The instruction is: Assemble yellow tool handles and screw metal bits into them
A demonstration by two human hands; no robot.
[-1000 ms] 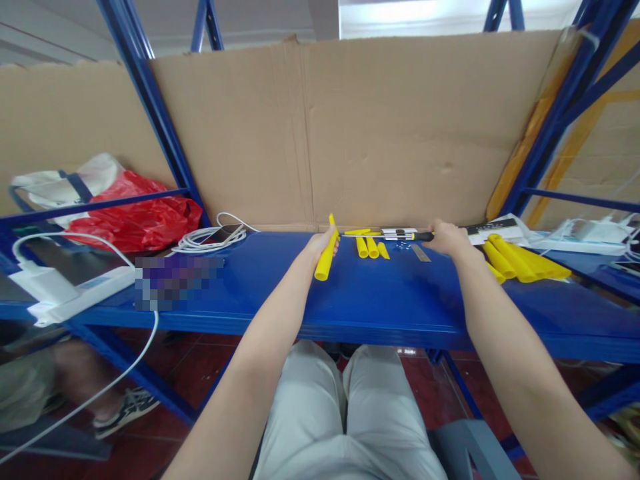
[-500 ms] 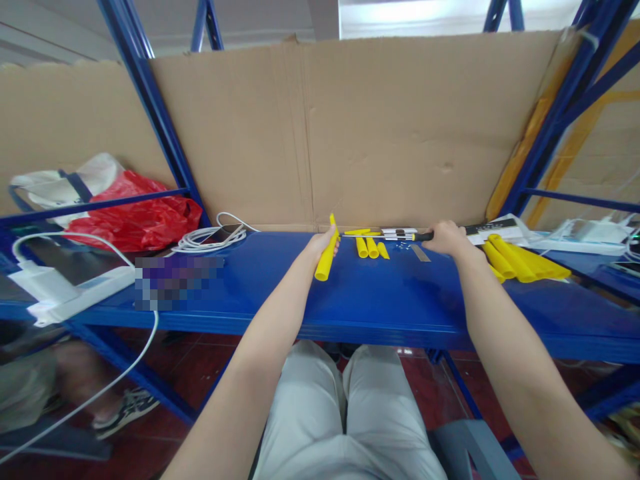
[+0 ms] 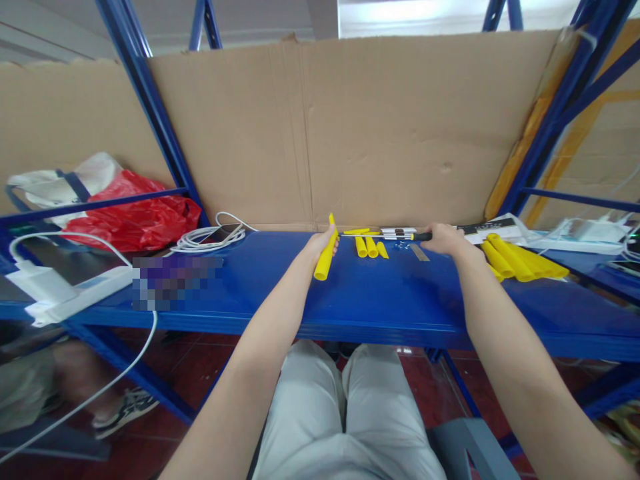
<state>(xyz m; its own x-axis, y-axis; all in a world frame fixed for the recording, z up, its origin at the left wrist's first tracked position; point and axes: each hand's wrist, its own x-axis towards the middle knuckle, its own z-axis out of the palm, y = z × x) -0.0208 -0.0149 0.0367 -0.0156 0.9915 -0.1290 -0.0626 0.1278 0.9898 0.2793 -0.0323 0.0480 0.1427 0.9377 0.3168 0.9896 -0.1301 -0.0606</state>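
Observation:
My left hand (image 3: 326, 245) is closed around a yellow tube (image 3: 323, 267), which stands tilted with its open end toward me. My right hand (image 3: 443, 238) grips the black handle of a long thin screwdriver (image 3: 407, 236). Its shaft points left, and its tip meets the tube beside my left fingers; whether it enters the tube I cannot tell. Between my hands lie short yellow tubes (image 3: 371, 249) and a cut yellow piece (image 3: 383, 251). Small screws (image 3: 400, 245) and a flat metal strip (image 3: 419, 253) rest near my right hand.
More yellow tubes (image 3: 523, 260) lie to the right on the blue shelf (image 3: 380, 293). A cardboard sheet (image 3: 380, 133) stands behind. On the left are a coiled white cable (image 3: 213, 237), a red plastic bag (image 3: 137, 213) and a power strip (image 3: 90, 293). Another person's leg shows below left.

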